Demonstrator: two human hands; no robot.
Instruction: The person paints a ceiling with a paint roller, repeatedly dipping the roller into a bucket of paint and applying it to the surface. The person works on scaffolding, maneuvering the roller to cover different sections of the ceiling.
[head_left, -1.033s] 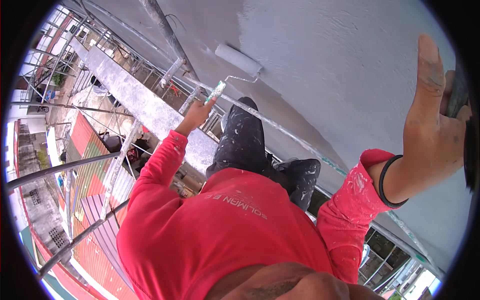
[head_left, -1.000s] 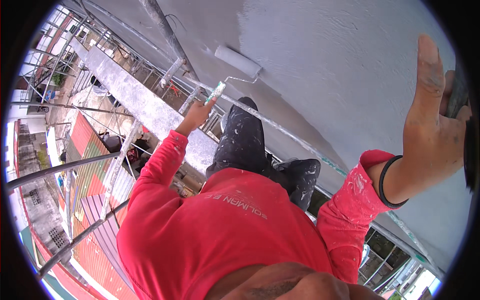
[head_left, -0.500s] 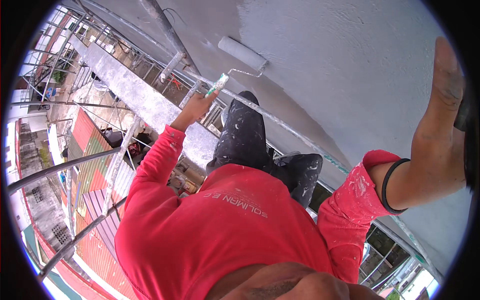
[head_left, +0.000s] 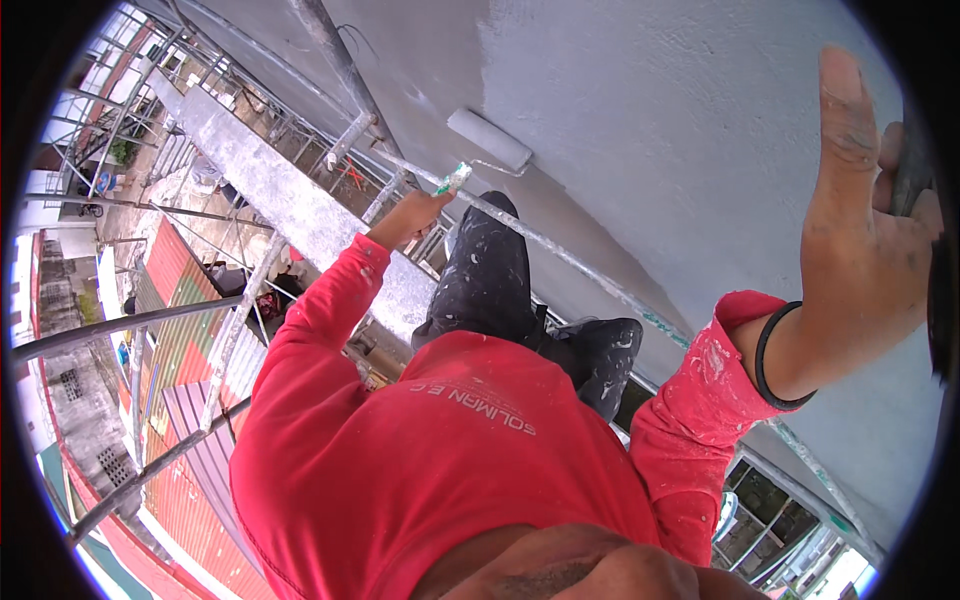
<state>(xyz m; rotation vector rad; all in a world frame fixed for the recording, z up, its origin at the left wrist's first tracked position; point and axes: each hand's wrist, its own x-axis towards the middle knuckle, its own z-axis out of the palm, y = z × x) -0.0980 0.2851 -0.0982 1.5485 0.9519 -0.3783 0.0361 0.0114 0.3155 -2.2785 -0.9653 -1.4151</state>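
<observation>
We look down our own red shirt (head_left: 440, 470) and paint-spattered dark trousers (head_left: 490, 280) to the scaffold. Our left hand (head_left: 410, 215) is closed around the handle of the roller (head_left: 488, 140), whose pale sleeve lies against the grey wall (head_left: 650, 110), just at the edge where a lighter patch meets the darker, wetter-looking band below. Half a second ago the sleeve sat a touch higher on the wall, and a second ago it was about where it is now, so we read this as a short up-and-down stroke over one strip; the arm stays stretched out and the grip has not altered. That suggests coating goes on in this same area, with the lighter surface to the right untouched by the roller at this moment.

Our right hand (head_left: 860, 240) is raised beside the wall with the thumb up. Its fingers curl around something dark at the picture's rim, probably a scaffold tube, but the object is cut off and we cannot tell how firmly it is gripped. A half second ago this hand looked flatter and further out of view. A black band (head_left: 775, 355) rings the wrist above the pushed-up sleeve.

No bucket, tray or other container shows near us, so we cannot say where the paint is kept. The plank (head_left: 290, 210) and rails (head_left: 560, 250) run beneath us, with roofs (head_left: 190, 350) far below.
</observation>
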